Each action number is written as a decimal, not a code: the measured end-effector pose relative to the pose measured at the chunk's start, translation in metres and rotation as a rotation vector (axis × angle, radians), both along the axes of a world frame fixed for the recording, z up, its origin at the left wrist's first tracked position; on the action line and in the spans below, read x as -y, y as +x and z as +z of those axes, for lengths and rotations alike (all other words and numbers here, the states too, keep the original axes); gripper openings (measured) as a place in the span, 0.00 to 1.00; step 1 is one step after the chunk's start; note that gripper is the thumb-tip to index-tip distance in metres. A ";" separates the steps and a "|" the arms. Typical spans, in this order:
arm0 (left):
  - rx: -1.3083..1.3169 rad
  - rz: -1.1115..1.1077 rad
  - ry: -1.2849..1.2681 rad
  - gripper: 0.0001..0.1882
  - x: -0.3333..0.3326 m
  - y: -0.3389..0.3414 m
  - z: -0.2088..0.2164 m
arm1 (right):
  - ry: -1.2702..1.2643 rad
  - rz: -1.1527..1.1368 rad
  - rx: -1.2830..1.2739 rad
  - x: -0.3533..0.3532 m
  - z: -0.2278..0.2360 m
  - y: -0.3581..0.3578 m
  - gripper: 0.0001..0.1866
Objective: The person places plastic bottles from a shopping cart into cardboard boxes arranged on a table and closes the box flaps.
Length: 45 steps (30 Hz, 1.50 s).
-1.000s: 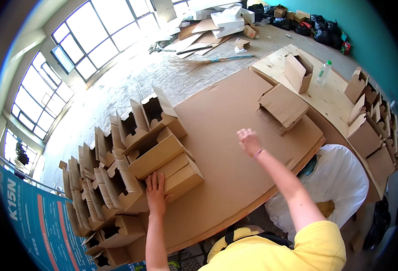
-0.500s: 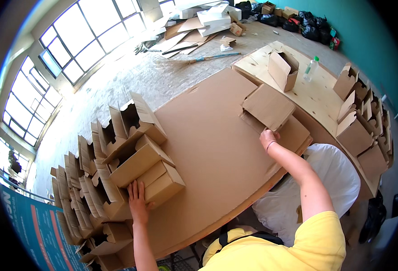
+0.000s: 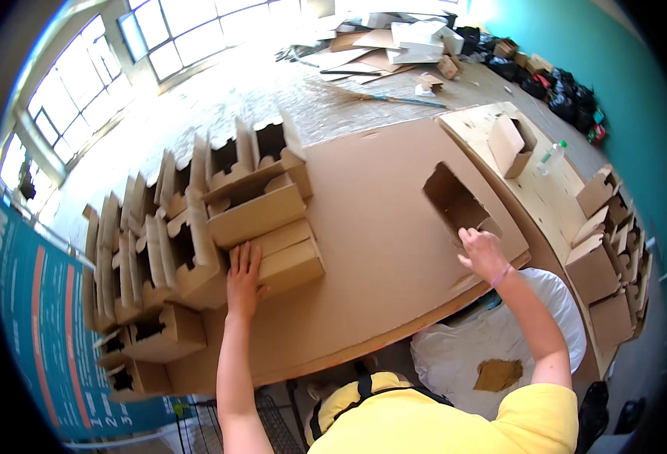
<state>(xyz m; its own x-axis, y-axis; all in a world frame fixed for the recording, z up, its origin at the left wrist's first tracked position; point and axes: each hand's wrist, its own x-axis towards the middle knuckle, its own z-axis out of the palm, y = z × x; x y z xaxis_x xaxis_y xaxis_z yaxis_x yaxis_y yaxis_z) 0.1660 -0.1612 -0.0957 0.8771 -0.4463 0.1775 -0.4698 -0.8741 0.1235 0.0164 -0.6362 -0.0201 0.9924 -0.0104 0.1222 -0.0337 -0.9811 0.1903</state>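
Left grip (image 3: 245, 276) spread, right grip (image 3: 478, 253) pinching, I face a brown cardboard-topped bench (image 3: 371, 200): open brown cartons (image 3: 203, 284) crowd its left, a closed brown box (image 3: 294, 253) under my left, the pinched open brown box (image 3: 454, 198) rightward, a clear green-capped bottle (image 3: 551, 160) beyond.

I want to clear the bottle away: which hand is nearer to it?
Right. The right hand is at the open box, below and left of the bottle in view; the left hand is at the closed box, much farther left.

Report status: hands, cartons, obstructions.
Left hand on flat-topped carton. Right hand at near end of open carton. Carton rows crowd left hand's left side.
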 end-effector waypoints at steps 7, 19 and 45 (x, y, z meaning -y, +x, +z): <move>0.027 -0.023 -0.188 0.40 -0.018 -0.039 -0.008 | -0.189 0.083 0.066 0.000 -0.049 -0.046 0.06; 0.079 0.727 -0.677 0.14 -0.202 -0.284 -0.053 | 0.529 0.504 -0.052 -0.201 0.045 -0.077 0.06; -0.765 1.795 -0.158 0.38 -0.437 -0.543 -0.343 | 0.421 0.501 -0.331 -0.328 -0.010 -0.013 0.08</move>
